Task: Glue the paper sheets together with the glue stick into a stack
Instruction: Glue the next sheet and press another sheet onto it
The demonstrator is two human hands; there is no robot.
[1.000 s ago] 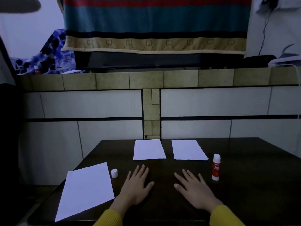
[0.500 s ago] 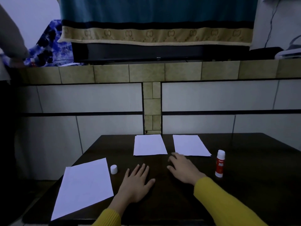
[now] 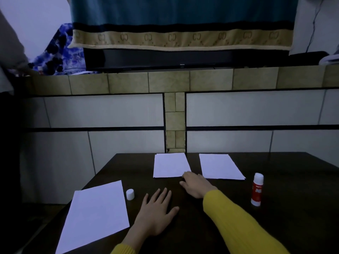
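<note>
- White paper lay in three places on our dark counter [image 3: 275,226]: a large sheet [image 3: 95,215] at about 8 o'clock near the front-left corner, a middle sheet [image 3: 169,165] at 12 o'clock by the far edge, and a right sheet [image 3: 219,165] at about 1 o'clock beside it, with a strip of bare counter between the two.
- We had our left hand [image 3: 156,211] resting palm down on the counter at 6 o'clock, fingers straight and spread, its grip holding nothing.
- We had our right hand [image 3: 197,184] reached forward, its fingertips [image 3: 185,174] at the near right corner of the middle sheet; we could not tell whether that grip pinched the paper or only touched it.
- Our yellow sleeve [image 3: 238,222] ran back from that hand toward 5 o'clock.
- We saw the glue stick [image 3: 257,189], red with a white top, standing upright at 3 o'clock, well apart from the right hand.
- We saw a small white cap [image 3: 130,194] just beside the large sheet's far right corner, at about 9 o'clock from the left hand.
</note>
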